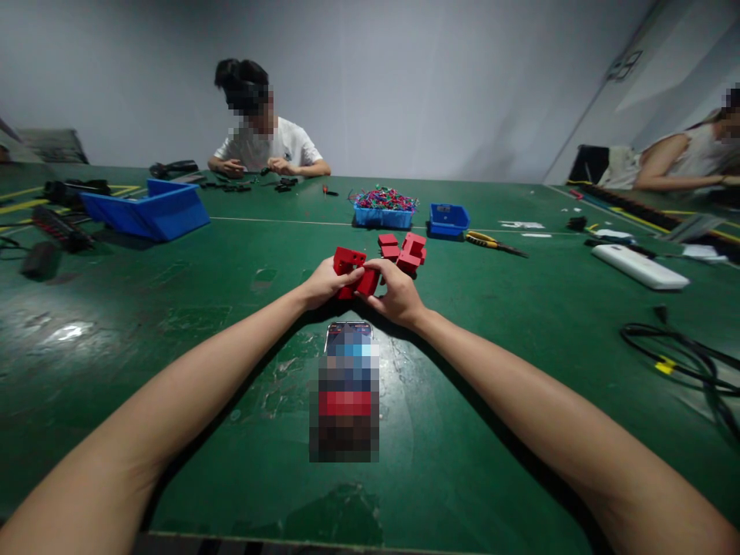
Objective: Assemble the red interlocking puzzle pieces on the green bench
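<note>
Far left on the table (520, 324) lies a tipped blue bin (156, 208). My left hand (324, 284) clasps the red block (354, 271) from its left, and my right hand (398, 297) grips its right side. The block is mid-table, just beyond the phone (347, 385). Loose red pieces (405, 250) lie just behind it, pliers (491, 243) further right.

Both hands meet over the middle of the green surface (520, 324): the left hand (324, 284) and right hand (398, 297) together grip a red block assembly (354, 271). More red blocks (405, 250) lie just beyond it, a phone (347, 385) lies near it on the side toward the near edge. Toward the far edge stand two blue bins (413, 216), with pliers (491, 243) beside them.
</note>
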`<state>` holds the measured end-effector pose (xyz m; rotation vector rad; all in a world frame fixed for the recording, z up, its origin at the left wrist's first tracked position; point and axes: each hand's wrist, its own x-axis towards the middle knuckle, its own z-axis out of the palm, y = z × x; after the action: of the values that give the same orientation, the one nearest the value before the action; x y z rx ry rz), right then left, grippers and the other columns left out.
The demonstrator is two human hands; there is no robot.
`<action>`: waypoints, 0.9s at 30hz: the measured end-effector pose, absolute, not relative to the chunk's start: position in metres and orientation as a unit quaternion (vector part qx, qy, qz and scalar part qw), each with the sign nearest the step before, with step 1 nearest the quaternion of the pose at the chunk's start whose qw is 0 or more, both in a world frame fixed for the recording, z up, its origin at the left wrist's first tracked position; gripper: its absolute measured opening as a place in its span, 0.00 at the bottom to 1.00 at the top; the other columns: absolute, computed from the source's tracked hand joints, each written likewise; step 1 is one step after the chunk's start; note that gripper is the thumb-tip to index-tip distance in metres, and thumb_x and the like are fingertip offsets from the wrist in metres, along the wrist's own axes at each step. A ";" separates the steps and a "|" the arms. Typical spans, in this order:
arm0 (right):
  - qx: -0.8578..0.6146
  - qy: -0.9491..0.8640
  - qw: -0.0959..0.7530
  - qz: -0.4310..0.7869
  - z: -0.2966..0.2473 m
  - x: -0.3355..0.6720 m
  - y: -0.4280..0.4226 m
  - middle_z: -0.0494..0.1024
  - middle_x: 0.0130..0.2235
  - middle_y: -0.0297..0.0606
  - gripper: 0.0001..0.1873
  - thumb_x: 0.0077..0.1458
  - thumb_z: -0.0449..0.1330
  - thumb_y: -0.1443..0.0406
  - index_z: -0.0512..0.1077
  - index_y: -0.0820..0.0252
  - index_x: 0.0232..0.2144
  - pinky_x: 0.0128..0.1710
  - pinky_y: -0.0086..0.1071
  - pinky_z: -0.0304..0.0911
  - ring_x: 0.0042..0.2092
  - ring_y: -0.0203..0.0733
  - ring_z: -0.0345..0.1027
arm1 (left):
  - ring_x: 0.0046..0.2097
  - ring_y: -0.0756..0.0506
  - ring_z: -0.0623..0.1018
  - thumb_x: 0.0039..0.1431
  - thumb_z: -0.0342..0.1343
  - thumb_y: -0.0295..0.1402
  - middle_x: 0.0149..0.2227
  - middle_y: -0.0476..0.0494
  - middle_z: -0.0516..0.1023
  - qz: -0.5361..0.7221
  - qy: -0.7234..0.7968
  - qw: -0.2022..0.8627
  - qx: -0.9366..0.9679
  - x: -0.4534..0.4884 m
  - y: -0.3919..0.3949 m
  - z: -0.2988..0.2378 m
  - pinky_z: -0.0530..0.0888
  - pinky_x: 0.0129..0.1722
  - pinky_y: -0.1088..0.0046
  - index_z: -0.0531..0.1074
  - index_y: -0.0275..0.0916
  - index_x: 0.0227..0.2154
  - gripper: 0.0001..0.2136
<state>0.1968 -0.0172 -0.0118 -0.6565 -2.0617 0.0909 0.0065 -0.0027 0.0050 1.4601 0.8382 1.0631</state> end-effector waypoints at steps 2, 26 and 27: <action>-0.268 -0.840 0.470 0.035 -0.011 0.197 -0.017 0.76 0.46 0.46 0.22 0.52 0.64 0.63 0.65 0.59 0.49 0.42 0.39 0.71 0.45 0.47 0.72 | 0.37 0.43 0.79 0.45 0.69 0.46 0.38 0.39 0.80 0.440 0.349 0.547 0.621 0.005 -0.002 0.004 0.75 0.40 0.66 0.74 0.34 0.38 0.23; -0.264 -0.817 0.513 -0.004 -0.005 0.188 -0.028 0.70 0.53 0.48 0.32 0.60 0.59 0.62 0.55 0.55 0.64 0.49 0.43 0.72 0.53 0.50 0.68 | 0.28 0.50 0.77 0.33 0.68 0.58 0.30 0.46 0.79 0.545 0.365 0.565 0.501 0.011 0.001 0.005 0.73 0.28 0.76 0.70 0.34 0.36 0.34; -0.265 -0.813 0.519 -0.005 -0.006 0.189 -0.027 0.71 0.53 0.48 0.32 0.60 0.59 0.61 0.55 0.56 0.63 0.48 0.43 0.72 0.53 0.50 0.69 | 0.28 0.50 0.78 0.34 0.67 0.58 0.32 0.46 0.79 0.540 0.358 0.569 0.507 0.010 0.002 0.005 0.74 0.29 0.76 0.70 0.34 0.38 0.35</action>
<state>0.1885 -0.0270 -0.0056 -0.6360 -1.9495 -0.0127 0.0102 0.0017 0.0049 1.1909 0.8397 1.2687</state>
